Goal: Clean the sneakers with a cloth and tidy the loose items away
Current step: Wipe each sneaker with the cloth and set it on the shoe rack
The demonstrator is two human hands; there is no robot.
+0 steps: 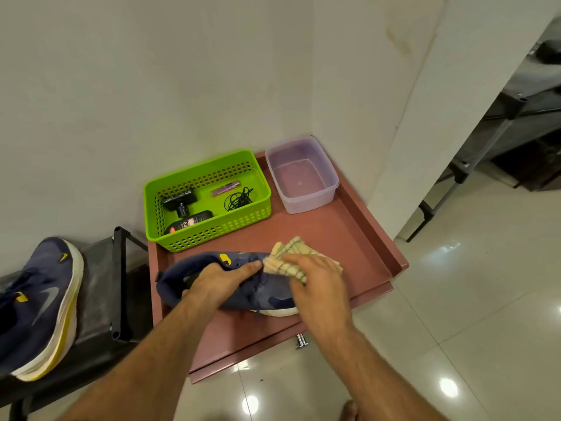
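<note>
While the left hand (pixel 223 279) grips the navy mesh sneaker (pixel 267 291), the right hand (pixel 315 278) clutches a bunched checked cloth (pixel 288 253).

the right hand (pixel 315 278) and the striped cloth (pixel 288 253) cover the toe of the navy sneaker (pixel 273 294); the left hand (pixel 221 279) hides its collar and laces. the second sneaker (pixel 39 305) is cut off by the left edge. the label on the black bottle (pixel 189 222) in the green basket (pixel 158 192) is too small to read. both forearms run off the bottom edge.
</note>
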